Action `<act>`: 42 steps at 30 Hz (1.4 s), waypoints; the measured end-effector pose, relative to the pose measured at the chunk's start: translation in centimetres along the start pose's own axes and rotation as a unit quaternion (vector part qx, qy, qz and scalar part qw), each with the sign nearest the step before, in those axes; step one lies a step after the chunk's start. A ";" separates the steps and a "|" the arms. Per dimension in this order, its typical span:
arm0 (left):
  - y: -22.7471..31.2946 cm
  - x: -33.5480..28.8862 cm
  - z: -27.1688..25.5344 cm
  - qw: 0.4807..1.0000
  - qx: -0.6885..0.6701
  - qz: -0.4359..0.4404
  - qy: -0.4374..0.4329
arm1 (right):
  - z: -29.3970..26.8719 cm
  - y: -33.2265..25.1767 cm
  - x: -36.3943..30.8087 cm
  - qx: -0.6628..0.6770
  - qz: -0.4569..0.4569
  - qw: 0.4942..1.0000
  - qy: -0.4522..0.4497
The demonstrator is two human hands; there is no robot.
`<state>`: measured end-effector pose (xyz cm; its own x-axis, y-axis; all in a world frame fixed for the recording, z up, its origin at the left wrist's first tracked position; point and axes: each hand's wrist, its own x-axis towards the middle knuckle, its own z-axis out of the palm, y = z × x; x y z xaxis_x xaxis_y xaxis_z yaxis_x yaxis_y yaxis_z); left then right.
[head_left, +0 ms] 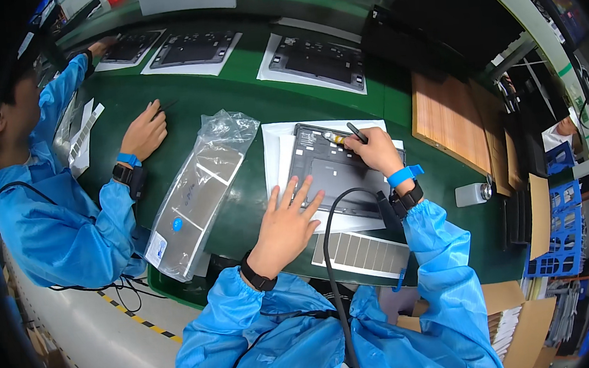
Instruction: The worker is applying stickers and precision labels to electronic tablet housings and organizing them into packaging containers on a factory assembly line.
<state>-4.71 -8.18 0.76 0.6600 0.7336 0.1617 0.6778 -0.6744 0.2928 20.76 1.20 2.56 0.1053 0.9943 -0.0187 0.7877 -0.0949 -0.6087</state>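
A dark grey tablet housing [345, 173] lies on white paper sheets [275, 159] in front of me. My left hand [285, 227] is spread out, its fingertips at the housing's lower left edge. Above the upper part of the housing, my right hand [377, 151] grips a black pen-like tool [357, 133]. A small yellow and white piece [334, 138] shows beside its fingers; whether it belongs to the tool I cannot tell. Near the bench's front edge lies a sheet of grey rectangular stickers [361, 255]. Below the housing, a black cable [327, 250] curves across.
A clear plastic bag of grey sheets [202, 191] lies to the left. A co-worker's hand [145, 131] holds a thin dark tool. More housings [316, 61] rest on papers along the back. At right are a small bottle [473, 194] and wood-coloured boards [450, 120].
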 end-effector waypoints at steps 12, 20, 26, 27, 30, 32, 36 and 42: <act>0.1 0.0 0.1 0.999 -0.031 0.001 0.021 | -0.5 0.0 0.3 0.022 0.016 1.000 -0.009; -0.1 -0.1 -0.1 1.000 -0.020 -0.001 -0.004 | -1.7 -1.1 0.3 -0.023 0.035 0.999 -0.024; 0.1 0.0 -0.4 1.000 -0.015 0.002 -0.003 | -1.3 -1.2 -0.1 -0.069 0.012 0.997 0.013; 0.1 0.1 -0.4 1.000 -0.009 0.003 0.001 | -1.5 -1.1 -0.1 -0.069 0.011 0.997 0.015; 0.2 0.2 -0.3 1.000 -0.008 0.009 0.007 | -1.1 -0.6 -0.1 -0.055 0.000 0.998 0.018; 0.4 0.2 -0.3 1.000 -0.003 0.009 0.007 | -1.1 -0.7 -0.3 -0.055 0.005 0.998 0.021; 0.3 -0.4 -0.4 1.000 -0.003 0.018 0.000 | -2.6 -0.5 -2.7 -0.098 0.006 0.993 0.069; 2.9 -2.4 -1.0 0.889 -0.455 0.008 -0.057 | 1.1 -6.9 -17.1 0.335 -0.016 0.942 0.022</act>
<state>-4.69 -11.82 2.11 0.7313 0.6760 0.0906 0.1602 -0.2993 0.9406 12.84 -15.12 6.26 0.1251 0.9916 0.0324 0.2327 0.0024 -0.9725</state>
